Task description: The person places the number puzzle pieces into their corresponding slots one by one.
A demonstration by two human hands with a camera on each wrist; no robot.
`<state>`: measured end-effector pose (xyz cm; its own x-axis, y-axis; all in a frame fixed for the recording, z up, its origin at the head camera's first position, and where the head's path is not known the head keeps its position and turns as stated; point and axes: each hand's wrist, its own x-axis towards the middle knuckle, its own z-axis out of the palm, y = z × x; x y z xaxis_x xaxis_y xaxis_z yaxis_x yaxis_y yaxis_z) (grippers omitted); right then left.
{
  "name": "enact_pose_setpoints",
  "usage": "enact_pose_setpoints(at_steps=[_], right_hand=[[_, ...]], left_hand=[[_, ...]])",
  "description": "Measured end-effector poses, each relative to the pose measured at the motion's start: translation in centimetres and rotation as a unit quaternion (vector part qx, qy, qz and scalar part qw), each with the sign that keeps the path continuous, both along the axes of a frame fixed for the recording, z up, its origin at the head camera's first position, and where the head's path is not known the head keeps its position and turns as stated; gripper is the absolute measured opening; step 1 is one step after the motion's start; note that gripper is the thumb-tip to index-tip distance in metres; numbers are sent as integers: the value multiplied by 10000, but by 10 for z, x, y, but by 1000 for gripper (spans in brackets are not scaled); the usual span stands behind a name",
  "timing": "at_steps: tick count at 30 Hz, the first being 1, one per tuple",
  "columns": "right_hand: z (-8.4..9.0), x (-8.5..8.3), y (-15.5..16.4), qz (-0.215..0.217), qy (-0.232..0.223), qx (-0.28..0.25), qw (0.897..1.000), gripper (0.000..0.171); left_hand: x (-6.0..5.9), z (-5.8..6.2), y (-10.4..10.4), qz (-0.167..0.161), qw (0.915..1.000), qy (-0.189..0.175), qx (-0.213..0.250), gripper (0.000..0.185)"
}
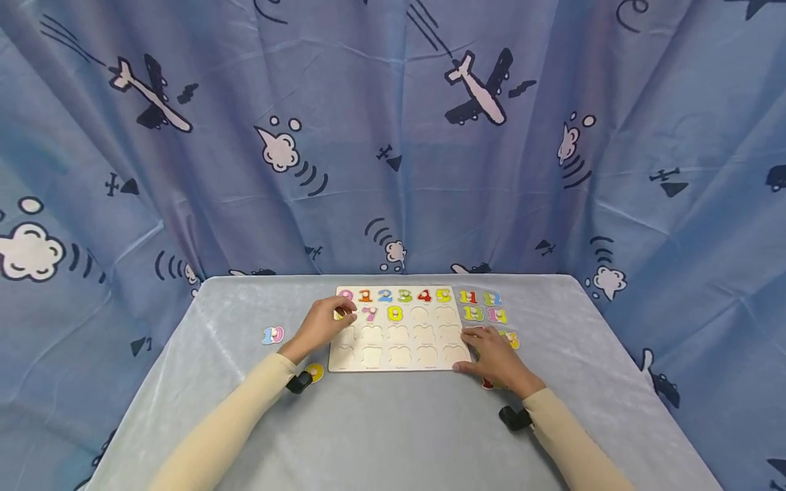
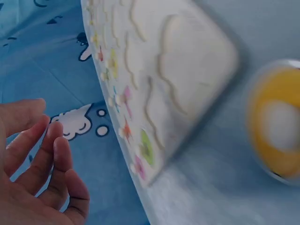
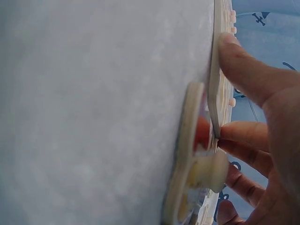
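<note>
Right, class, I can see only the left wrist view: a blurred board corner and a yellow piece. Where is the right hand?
Observer: The right hand rests flat at the lower right edge of the board.
Operator: Which numbers are already seated?
Observer: Zero to five fill the top row; the 7 and the 8 sit in the row below.
Operator: Any loose pieces on the left side?
Observer: A 10 piece lies on the cloth, left of the board and apart from it.

Left hand (image 1: 322, 326) with loosely curled fingers, right hand (image 1: 499, 358) flat, fingers spread.
</note>
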<state>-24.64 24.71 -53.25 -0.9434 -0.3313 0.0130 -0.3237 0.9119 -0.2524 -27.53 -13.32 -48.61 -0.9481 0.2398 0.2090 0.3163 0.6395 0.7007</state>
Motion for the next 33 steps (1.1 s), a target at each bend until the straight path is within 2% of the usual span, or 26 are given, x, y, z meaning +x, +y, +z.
enact_pose_setpoints(at_steps=[11, 13, 16, 19, 28, 31, 33], right_hand=[[2, 0, 0, -11, -10, 10, 10000, 84], [2, 0, -1, 32, 9, -28, 10000, 84], [1, 0, -2, 47, 8, 7, 10000, 84], [1, 0, -2, 9, 10, 29, 10000, 84], [1, -1, -2, 2, 23, 18, 10000, 84], [0, -1, -2, -32, -19, 34, 10000, 85], [-1, -1, -1, -23, 24, 49, 10000, 85]], left_hand=[[56, -26, -52, 402, 9987, -319, -28, 4], [65, -32, -61, 288, 9984, -466, -162, 3], [75, -41, -70, -59, 9971, -648, -402, 9], [79, -46, -74, -268, 9960, -705, -470, 10], [81, -46, -73, -53, 9970, -605, -486, 8], [80, -42, -67, 14, 9975, -550, -433, 8], [73, -33, -58, 15, 9984, -468, -331, 8]])
